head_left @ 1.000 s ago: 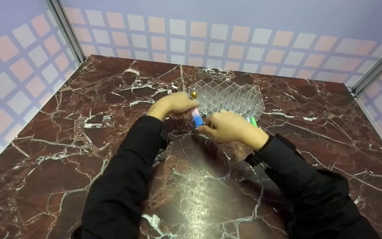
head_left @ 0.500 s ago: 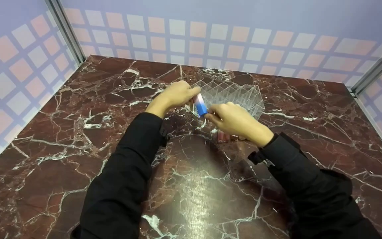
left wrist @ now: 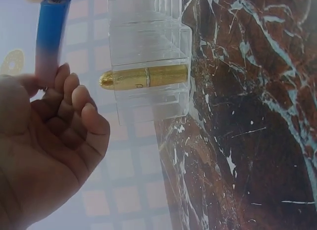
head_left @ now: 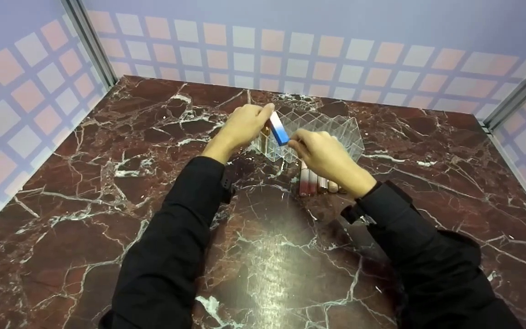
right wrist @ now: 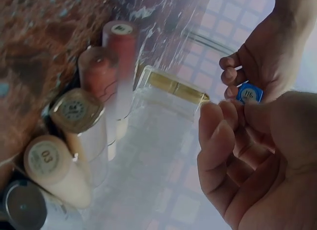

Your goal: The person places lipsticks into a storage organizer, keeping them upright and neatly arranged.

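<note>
A square lip gloss tube (head_left: 279,130), fading from blue to pale pink-white, is held tilted between both hands above the front left of a clear organizer (head_left: 345,132). My left hand (head_left: 241,128) pinches its pale end between thumb and fingertips. At the blue end, the thumb and fingertips of my right hand (head_left: 327,153) pinch the tube. The right wrist view shows a small label on that blue end (right wrist: 249,94). Inside the organizer's leftmost part, a gold lipstick (left wrist: 153,77) stands upright, close to my left hand.
Several lip gloss and makeup tubes (head_left: 309,180) lie in a row in front of the organizer, partly under my right hand. Among them are a reddish-pink tube (right wrist: 99,74) and a beige one marked 03 (right wrist: 49,160). Patterned panels (head_left: 272,41) bound the marbled table (head_left: 153,256).
Both hands have moved forward, away from me, and lifted the blue tube over the organizer's front left. The gold lipstick and the row of tubes have come into fuller view.
</note>
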Action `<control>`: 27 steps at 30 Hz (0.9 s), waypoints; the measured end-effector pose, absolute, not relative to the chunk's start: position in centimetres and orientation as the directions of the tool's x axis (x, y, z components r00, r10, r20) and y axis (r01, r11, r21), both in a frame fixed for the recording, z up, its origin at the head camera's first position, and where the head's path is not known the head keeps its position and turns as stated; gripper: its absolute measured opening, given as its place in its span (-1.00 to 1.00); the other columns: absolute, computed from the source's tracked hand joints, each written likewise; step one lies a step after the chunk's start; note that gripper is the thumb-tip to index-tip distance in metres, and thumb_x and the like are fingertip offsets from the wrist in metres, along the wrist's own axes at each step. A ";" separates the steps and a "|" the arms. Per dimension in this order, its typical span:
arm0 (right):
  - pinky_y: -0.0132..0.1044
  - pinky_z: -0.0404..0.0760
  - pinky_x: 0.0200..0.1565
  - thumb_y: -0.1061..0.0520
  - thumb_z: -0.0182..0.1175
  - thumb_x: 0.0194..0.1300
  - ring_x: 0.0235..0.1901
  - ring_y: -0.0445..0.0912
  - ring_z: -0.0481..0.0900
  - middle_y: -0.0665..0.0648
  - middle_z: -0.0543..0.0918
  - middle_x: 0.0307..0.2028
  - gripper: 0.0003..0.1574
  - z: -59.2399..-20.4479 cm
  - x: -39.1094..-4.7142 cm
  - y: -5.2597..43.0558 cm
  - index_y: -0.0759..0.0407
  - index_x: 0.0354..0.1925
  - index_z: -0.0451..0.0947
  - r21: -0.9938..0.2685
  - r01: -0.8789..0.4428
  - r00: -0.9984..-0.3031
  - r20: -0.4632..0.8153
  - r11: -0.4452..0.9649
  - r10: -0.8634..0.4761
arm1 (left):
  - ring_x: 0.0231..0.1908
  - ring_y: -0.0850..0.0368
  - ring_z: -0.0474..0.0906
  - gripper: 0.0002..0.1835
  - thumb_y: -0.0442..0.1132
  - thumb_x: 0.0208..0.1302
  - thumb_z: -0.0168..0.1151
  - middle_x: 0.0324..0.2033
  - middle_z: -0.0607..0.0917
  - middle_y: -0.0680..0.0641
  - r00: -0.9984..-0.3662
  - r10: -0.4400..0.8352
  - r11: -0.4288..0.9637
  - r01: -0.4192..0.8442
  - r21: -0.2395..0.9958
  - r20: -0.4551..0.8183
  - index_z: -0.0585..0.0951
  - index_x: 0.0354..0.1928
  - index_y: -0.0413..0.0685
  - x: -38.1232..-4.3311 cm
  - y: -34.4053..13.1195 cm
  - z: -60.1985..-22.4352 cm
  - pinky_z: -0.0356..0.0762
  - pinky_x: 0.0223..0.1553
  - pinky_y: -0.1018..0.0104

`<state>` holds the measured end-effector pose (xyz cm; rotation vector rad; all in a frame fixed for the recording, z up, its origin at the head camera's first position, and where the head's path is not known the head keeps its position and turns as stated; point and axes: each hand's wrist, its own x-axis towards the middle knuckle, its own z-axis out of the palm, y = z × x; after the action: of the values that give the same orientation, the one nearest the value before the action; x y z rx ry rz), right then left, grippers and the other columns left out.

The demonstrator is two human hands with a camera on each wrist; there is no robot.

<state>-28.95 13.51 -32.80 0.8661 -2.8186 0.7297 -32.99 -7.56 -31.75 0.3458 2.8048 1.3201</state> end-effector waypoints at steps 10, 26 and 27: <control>-0.04 0.67 -0.21 0.07 0.24 0.47 -0.31 0.04 0.67 0.18 0.74 -0.20 -0.77 -33.2 -29.9 14.8 0.21 -0.10 0.67 -0.373 -0.482 -0.875 0.246 0.793 -0.416 | -0.27 0.00 0.49 -0.49 0.07 0.67 -0.30 -0.36 0.53 -0.07 -0.968 0.138 0.702 0.245 0.669 0.210 0.53 -0.17 -0.15 -33.4 -6.9 -31.9 0.49 -0.04 0.11; 0.12 0.55 0.08 0.04 0.35 0.37 0.07 0.21 0.48 0.25 0.63 0.03 -0.62 -33.4 -30.1 16.1 0.23 0.04 0.64 -0.249 -0.407 -0.903 0.253 0.879 -0.346 | -0.19 0.03 0.61 -0.52 0.12 0.61 -0.12 -0.31 0.65 -0.05 -0.923 -0.021 0.683 0.268 0.680 0.384 0.61 -0.11 -0.13 -33.9 -5.7 -32.5 0.53 -0.01 0.18; 0.14 0.54 0.11 0.04 0.35 0.37 0.08 0.21 0.49 0.26 0.63 0.04 -0.62 -33.4 -30.1 16.2 0.24 0.04 0.64 -0.237 -0.399 -0.907 0.246 0.886 -0.343 | -0.18 0.03 0.62 -0.52 0.12 0.61 -0.10 -0.29 0.67 -0.05 -0.921 -0.028 0.685 0.265 0.679 0.388 0.62 -0.10 -0.12 -33.9 -5.6 -32.6 0.54 -0.01 0.18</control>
<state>-30.12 16.24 -33.43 0.5678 -2.8576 0.4206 -33.93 -5.56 -32.59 0.2368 3.2180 1.4025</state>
